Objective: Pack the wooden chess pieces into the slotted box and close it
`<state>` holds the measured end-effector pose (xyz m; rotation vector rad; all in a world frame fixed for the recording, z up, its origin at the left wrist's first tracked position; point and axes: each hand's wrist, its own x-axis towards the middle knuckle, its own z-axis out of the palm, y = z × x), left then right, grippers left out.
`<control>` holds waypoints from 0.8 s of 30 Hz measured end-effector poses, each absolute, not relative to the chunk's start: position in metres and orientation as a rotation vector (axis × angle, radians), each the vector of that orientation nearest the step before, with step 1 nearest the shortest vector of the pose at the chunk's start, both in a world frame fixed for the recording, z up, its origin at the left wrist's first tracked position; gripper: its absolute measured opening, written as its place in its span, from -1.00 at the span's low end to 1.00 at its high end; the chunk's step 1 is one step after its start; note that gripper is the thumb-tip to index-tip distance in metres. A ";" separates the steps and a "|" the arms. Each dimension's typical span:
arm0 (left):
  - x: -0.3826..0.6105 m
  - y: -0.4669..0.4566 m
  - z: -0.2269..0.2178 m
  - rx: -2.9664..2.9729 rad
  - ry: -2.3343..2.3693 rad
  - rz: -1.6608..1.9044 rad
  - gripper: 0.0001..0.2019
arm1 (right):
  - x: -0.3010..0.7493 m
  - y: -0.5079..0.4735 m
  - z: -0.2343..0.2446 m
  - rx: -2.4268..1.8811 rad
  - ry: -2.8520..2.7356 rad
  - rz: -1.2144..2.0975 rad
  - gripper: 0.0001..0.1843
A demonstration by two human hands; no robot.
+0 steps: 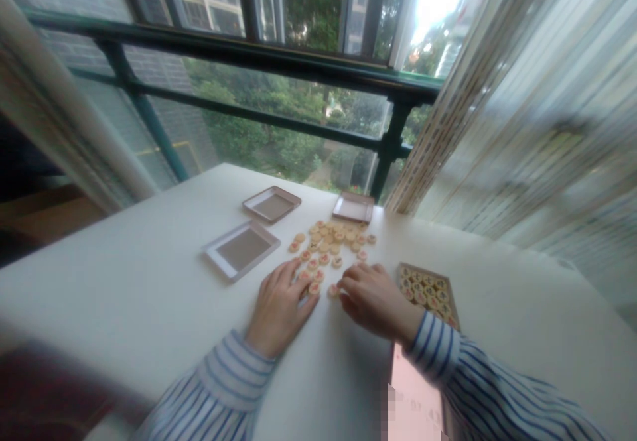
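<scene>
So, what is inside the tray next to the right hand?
The tray holds round wooden game pieces laid flat in rows, marked faces up. The right hand and its striped sleeve cover the tray's near corner, so the pieces there cannot be seen.

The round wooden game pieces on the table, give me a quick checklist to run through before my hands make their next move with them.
1. Left hand on the loose wooden pieces: ok, fingertips rest on the nearest ones.
2. Right hand at a piece: ok, fingers curl over one at the pile's near edge; actual grip cannot tell.
3. Box of sorted pieces within reach: ok, just right of the right hand.
4. Room left in that box: cannot tell, the wrist hides its near end.
5. Empty trays ready: ok, three lie open around the pile.
6. Pieces safe from the table edge: ok.
</scene>
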<state>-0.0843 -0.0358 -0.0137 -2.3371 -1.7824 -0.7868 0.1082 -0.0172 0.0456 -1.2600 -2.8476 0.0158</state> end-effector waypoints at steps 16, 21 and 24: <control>-0.084 -0.036 -0.011 -2.327 -1.653 -0.894 -0.79 | 0.117 -0.020 0.052 -1.290 -2.837 0.012 -0.77; -0.083 -0.036 -0.010 -2.312 -1.618 -0.899 -0.79 | 0.123 -0.022 0.056 -1.317 -2.822 0.006 -0.78; -0.082 -0.037 -0.008 -2.314 -1.600 -0.898 -0.79 | 0.127 -0.024 0.059 -1.321 -2.802 0.014 -0.76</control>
